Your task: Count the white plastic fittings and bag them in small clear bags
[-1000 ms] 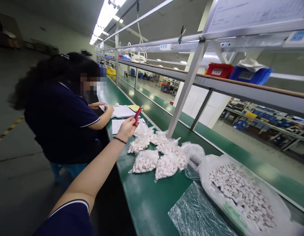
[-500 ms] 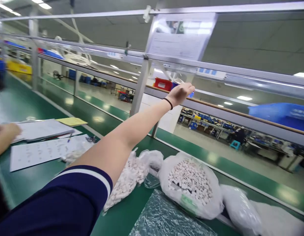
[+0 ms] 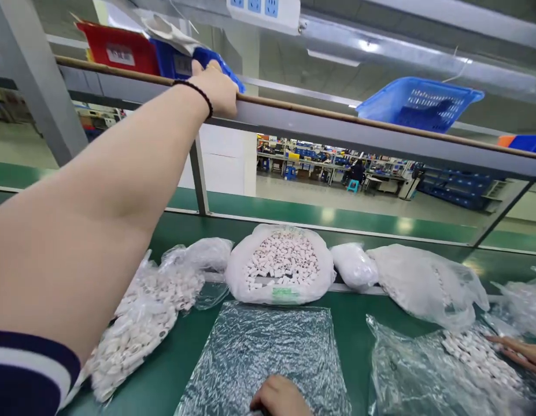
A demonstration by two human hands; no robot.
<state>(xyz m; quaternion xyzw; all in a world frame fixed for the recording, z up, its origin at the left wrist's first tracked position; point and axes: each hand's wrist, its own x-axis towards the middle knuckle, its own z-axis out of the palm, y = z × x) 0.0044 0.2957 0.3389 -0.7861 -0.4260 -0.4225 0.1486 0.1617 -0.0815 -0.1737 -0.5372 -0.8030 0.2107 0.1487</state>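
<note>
My left hand (image 3: 215, 89), with a dark beaded band at the wrist, is raised to the shelf at a small blue bin (image 3: 181, 65); its fingertips are largely hidden. At the bottom centre, my right hand (image 3: 281, 396) rests curled on a clear plastic sheet (image 3: 272, 341), closed round something greyish that I cannot make out. Behind the sheet stands an open white bag (image 3: 239, 268) of small white tubular parts (image 3: 289, 251). Beneath my left arm lie clear bags of similar white parts (image 3: 133, 341).
A red bin (image 3: 120, 51) and a blue basket (image 3: 424, 104) are on the shelf rail (image 3: 311, 112). White bags (image 3: 424, 280) line the back of the green table. At right, another person's hand (image 3: 523, 352) touches white parts on a plastic sheet (image 3: 415, 370).
The view has swung right and down. My left hand is now against the blue bin. My right hand and the other person's hand at the right have come into view.
</note>
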